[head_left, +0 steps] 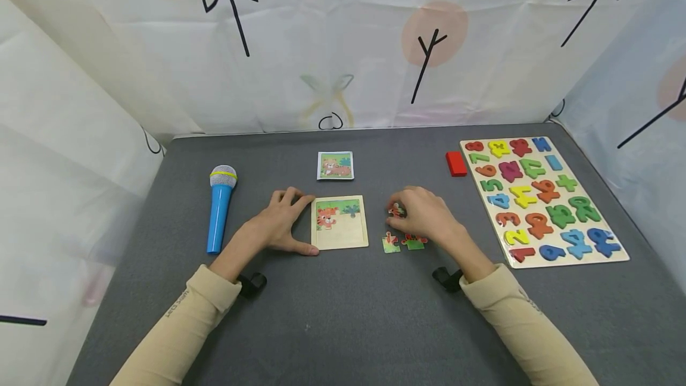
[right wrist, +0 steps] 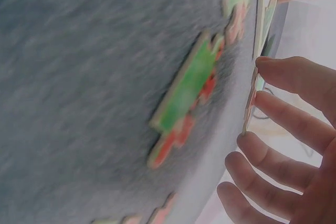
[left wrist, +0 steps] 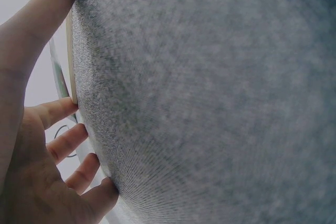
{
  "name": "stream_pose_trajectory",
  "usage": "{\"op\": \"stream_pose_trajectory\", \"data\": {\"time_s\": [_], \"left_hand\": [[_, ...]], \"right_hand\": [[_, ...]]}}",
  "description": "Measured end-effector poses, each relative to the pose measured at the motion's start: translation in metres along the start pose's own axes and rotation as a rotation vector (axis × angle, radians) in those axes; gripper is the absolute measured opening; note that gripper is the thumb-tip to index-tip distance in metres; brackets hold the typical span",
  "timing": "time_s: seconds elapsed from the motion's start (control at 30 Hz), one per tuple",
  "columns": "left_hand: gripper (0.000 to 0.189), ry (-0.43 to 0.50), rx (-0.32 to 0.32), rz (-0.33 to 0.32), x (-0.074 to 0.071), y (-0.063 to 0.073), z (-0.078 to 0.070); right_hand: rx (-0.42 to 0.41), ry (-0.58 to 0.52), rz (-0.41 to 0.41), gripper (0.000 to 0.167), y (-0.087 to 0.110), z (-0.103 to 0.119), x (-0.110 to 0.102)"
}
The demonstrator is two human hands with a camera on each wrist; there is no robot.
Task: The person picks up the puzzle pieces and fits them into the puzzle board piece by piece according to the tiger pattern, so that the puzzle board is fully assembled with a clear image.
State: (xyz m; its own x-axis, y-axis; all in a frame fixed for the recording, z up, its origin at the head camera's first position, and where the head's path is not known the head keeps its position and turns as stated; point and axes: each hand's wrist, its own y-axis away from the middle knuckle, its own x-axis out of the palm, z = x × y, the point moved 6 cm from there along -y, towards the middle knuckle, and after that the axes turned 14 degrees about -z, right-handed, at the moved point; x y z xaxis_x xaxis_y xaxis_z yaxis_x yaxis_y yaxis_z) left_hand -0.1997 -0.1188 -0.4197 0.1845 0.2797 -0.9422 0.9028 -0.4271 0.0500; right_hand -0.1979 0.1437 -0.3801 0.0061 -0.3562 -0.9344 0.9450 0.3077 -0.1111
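My left hand [head_left: 278, 222] lies along the left side of a small wooden puzzle tray [head_left: 343, 238]. Its thumb and index finger touch the edge near the left corners, spread apart. Inside the tray's upper part, fitted puzzle pieces show an orange animal and green foliage. On the right, my right hand [head_left: 427, 210] pinches a puzzle piece [head_left: 396, 210] in its fingertips, seen nearly edge-on in the right wrist view. Two loose pieces lie below it, a green-and-orange one [head_left: 391, 244] and a green-and-red one [right wrist: 186, 87]. Part of another piece [right wrist: 163, 211] shows at the right wrist view's bottom edge.
A picture card or stack [head_left: 335, 165] lies behind the tray. At the left is a blue toy microphone [head_left: 217, 219]. A red block [head_left: 456, 164] sits beside a board of colourful numbers [head_left: 563, 252] at the right. Printed cloth [head_left: 348, 28] hangs behind the grey table.
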Motion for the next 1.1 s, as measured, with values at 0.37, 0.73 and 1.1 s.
{"op": "stream_pose_trajectory", "data": {"time_s": [0.37,0.73,1.1], "left_hand": [[0.113,-0.001,0.010,-0.005,-0.001,0.000,-0.001],[0.113,-0.001,0.012,-0.016,0.000,0.000,0.001],[0.113,-0.004,0.011,-0.006,-0.002,0.001,-0.001]], "right_hand": [[-0.037,-0.002,0.009,0.023,-0.012,0.031,0.004],[-0.077,-0.025,0.025,0.023,-0.022,0.058,0.014],[-0.128,-0.064,0.021,0.022,-0.029,0.080,0.031]]}}
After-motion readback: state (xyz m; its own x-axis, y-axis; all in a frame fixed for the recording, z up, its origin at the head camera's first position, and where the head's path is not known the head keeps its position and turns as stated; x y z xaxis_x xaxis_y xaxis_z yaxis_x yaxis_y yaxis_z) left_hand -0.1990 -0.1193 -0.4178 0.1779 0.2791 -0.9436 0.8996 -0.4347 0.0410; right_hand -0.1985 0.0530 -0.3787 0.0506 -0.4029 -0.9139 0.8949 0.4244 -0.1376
